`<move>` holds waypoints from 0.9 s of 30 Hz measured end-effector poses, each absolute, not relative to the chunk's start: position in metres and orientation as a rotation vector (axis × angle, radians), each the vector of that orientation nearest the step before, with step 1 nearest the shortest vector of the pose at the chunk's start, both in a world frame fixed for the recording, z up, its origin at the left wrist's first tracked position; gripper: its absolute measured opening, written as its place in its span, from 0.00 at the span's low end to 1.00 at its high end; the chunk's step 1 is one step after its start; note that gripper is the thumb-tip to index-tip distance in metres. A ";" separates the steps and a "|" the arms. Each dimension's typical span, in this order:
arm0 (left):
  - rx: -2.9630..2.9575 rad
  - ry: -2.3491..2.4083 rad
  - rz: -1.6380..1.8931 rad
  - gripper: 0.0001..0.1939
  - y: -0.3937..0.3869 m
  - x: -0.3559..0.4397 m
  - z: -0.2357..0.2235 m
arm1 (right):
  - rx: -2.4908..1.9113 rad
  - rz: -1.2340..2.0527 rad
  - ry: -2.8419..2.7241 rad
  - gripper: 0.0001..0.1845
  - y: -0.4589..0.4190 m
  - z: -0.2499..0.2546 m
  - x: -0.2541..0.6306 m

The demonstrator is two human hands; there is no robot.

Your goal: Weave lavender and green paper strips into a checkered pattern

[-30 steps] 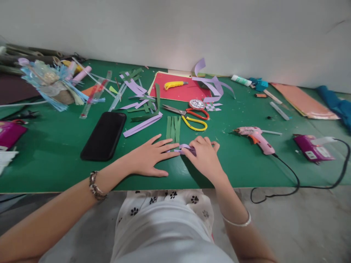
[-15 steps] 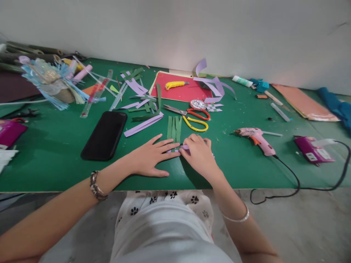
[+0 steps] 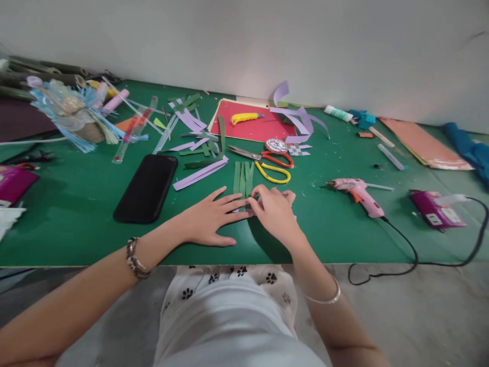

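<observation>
On the table (image 3: 76,244), front edge: green strips (image 3: 243,177) crossed by purple paper (image 3: 250,212) low down, far lengths uncrossed. Left hand (image 3: 206,220) open, flat across them; right hand (image 3: 275,211) curled alongside, grip unclear.

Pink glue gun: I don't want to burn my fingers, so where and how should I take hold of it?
I'd grip the pink glue gun by its handle, coming from the near right. It lies on its side with the nozzle facing left, away from that approach. Mind the orange trigger and the cord trailing from the handle's end.
</observation>
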State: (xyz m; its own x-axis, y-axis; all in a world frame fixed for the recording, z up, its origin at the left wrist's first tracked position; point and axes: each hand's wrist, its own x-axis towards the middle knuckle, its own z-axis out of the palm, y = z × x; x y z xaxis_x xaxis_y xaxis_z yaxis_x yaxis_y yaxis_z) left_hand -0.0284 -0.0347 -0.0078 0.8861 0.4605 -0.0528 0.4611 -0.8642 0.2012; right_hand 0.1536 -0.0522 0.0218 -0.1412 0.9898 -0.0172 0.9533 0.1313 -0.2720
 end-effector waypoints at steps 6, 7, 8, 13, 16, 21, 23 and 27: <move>2.853 0.714 -0.028 0.33 -0.035 -0.028 -0.007 | -1.994 0.318 -2.300 0.13 -0.050 0.027 0.157; 2.853 0.714 -0.024 0.32 -0.035 -0.028 -0.007 | -1.997 0.305 -2.301 0.12 -0.050 0.028 0.158; 2.853 0.712 -0.018 0.32 -0.035 -0.028 -0.008 | -1.999 0.294 -2.302 0.12 -0.051 0.029 0.159; 2.844 0.697 0.002 0.32 -0.035 -0.029 -0.009 | -1.966 0.226 -2.319 0.06 -0.059 0.029 0.162; 2.842 0.698 -0.002 0.32 -0.035 -0.028 -0.008 | -1.964 0.199 -2.372 0.03 -0.064 0.027 0.165; 2.834 0.712 -0.022 0.32 -0.036 -0.027 -0.006 | -2.008 0.292 -2.371 0.05 -0.062 0.027 0.166; 2.839 0.711 -0.018 0.32 -0.036 -0.027 -0.006 | -2.027 0.323 -2.370 0.05 -0.059 0.028 0.166; 2.849 0.718 0.002 0.32 -0.036 -0.027 -0.007 | -2.044 0.408 -2.342 0.07 -0.056 0.031 0.166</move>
